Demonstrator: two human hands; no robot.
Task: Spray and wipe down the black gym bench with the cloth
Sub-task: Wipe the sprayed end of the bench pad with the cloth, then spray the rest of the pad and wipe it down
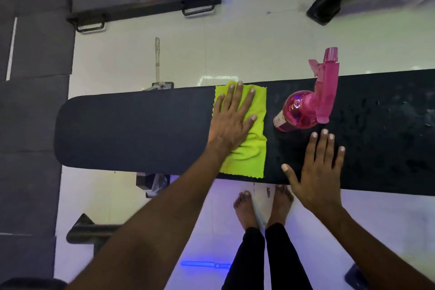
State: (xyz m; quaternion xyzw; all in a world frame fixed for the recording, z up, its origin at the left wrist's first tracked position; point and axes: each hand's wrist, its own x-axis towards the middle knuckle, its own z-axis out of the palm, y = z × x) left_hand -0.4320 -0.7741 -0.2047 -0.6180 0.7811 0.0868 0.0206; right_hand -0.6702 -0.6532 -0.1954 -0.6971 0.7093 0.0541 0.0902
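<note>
OK, head view, only one. I'm standing barefoot at the long side of the bench, which is running left to right across the frame, black pad, rounded end on the left.

I'm pressing my left hand flat on the cloth, fingers straight and spread, nothing gripped. Cloth is lime green, lying across the pad's width near the middle, far edge at the far side of the pad, near edge almost at the near side. It's bunching into wrinkles just under my wrist.

My right hand is hanging over the near edge of the pad, right of the cloth, fingers straight and splayed, holding nothing. Can't tell if the palm is touching the pad or hovering just above.

Spray bottle is sitting on the pad between my hands, just beyond my right fingertips, not touched. Pink, see-through, round body, trigger head pointing away from me past the far edge.

Pad right of the bottle is showing droplets and wet specks; left of the cloth it's looking plain matte.

Floor is pale tile, dark mats on the left.
</note>
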